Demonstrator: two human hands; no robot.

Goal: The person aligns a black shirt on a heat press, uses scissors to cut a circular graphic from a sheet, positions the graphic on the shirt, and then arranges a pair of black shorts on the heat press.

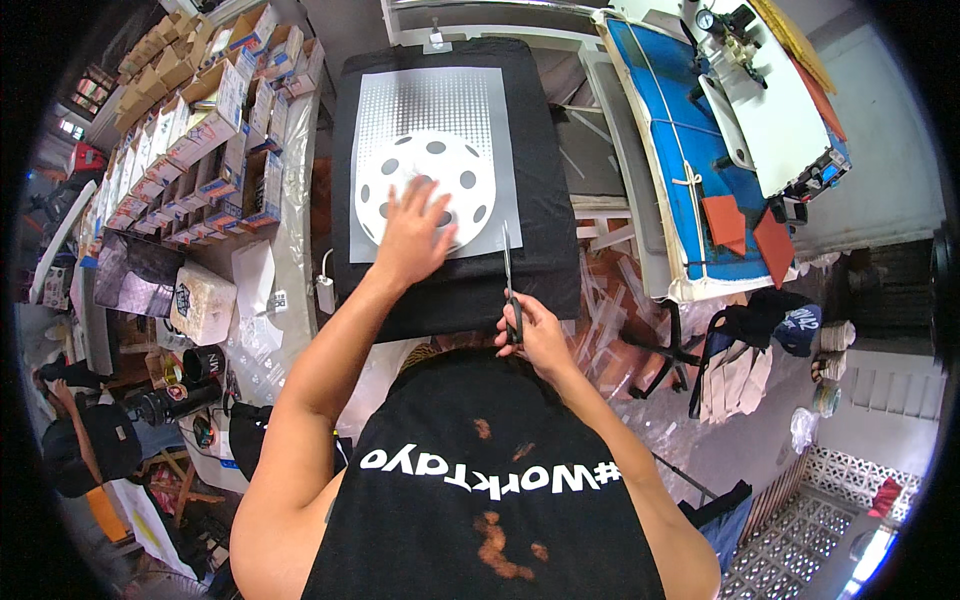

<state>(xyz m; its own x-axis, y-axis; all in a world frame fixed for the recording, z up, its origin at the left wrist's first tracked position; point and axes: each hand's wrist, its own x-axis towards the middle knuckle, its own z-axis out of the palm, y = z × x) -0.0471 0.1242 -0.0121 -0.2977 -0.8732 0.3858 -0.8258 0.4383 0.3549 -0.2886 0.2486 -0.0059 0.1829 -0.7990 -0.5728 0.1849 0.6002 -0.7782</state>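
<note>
From the head view: reaching forward with the left hand (412, 235), palm down above the spotted white disc (450, 172), with slightly blurred fingers loosely spread and closed on nothing; hard to tell whether touching. Holding scissors (511, 300) in the right hand (538, 335), curled around the dark handles, with blades pointing forward by the near right corner of the dotted grey sheet (430, 100), under the disc on the black-covered bench (548, 190).

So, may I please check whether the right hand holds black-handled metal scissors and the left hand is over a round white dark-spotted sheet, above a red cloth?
Not quite: the head view shows that the cloth beneath is black, not red. The right hand does hold the scissors, and the left hand is over the round spotted sheet.
</note>
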